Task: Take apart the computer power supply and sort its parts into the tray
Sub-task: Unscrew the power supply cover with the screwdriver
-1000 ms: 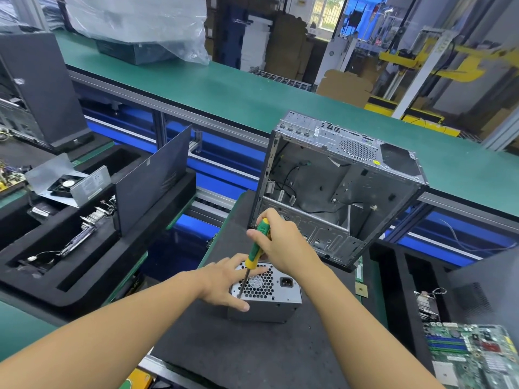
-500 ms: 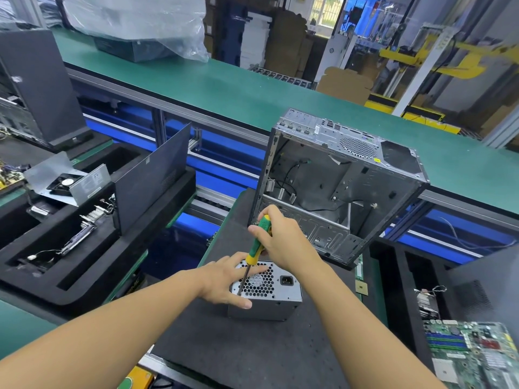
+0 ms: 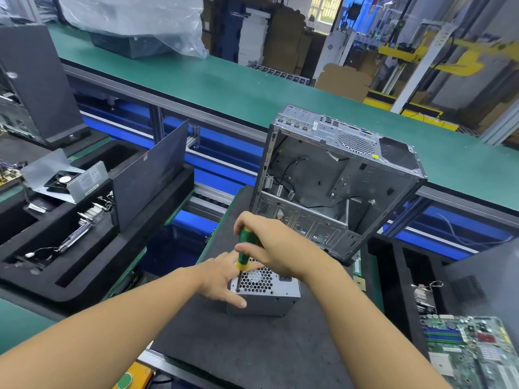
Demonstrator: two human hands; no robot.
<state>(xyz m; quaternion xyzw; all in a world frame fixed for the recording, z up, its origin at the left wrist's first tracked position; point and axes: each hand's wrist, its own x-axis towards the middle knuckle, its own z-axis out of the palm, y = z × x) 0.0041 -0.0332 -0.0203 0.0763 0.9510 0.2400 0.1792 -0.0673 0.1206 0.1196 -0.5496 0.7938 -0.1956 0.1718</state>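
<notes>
While my left hand (image 3: 222,279) lies flat over the near left corner of the power supply (image 3: 264,297), fingers spread and pressing on its top and side rather than curled round anything, my right hand (image 3: 276,248) is clenched around the green and yellow handle of the screwdriver (image 3: 245,249). That box sits on the dark foam mat (image 3: 252,346) straight ahead of me, just in front of the empty computer case (image 3: 337,186), which stands tilted behind it. It rests with its honeycomb fan grille and socket face turned up toward me, and its longer side seems to run left to right across the mat. What matters for the next turn is the line of the tool: the shaft runs almost straight down from my right fist, leaning slightly left, and its tip meets the grille face at the near left corner, right beside my left fingers (image 3: 238,303). I judge that a screw sits there, though it is too small to make out. My right hand is directly above that point, so it does the driving, and the left is the nearer one for bracing. The risk I see is the tip skidding off toward my left fingers. A black foam tray (image 3: 84,265) with slots stands well to the left, and a circuit board (image 3: 471,349) lies at the lower right.
</notes>
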